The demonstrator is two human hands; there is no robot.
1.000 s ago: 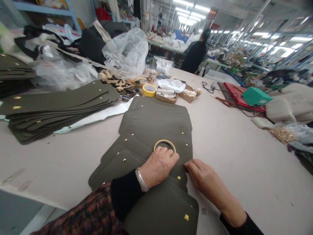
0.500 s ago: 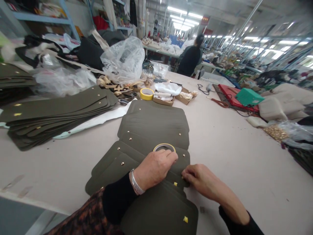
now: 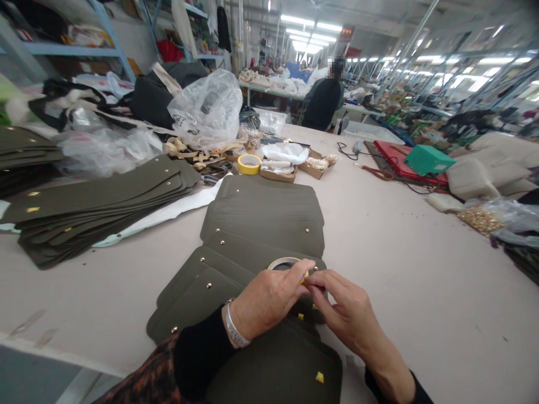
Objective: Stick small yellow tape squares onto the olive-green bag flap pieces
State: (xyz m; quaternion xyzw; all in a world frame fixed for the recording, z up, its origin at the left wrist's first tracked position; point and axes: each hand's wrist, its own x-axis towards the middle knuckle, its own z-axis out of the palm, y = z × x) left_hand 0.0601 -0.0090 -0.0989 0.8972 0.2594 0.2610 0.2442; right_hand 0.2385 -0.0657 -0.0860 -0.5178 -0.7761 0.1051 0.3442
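Left: olive stack (image 3: 105,188) on table (image 3: 391,252). Centre: overlapping olive panels (image 3: 269,207) with gold studs (image 3: 209,286), yellow tape bits (image 3: 320,377). Left hand (image 3: 267,297) closed on tape roll (image 3: 281,261), over the panels. Right hand (image 3: 351,311) meets it, fingertips pinching tape end (image 3: 304,280) at roll's edge.

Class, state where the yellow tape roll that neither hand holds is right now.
In the head view, the loose yellow tape roll lies slightly left of centre, just left of a small cardboard box and beyond the overlapping olive panels.
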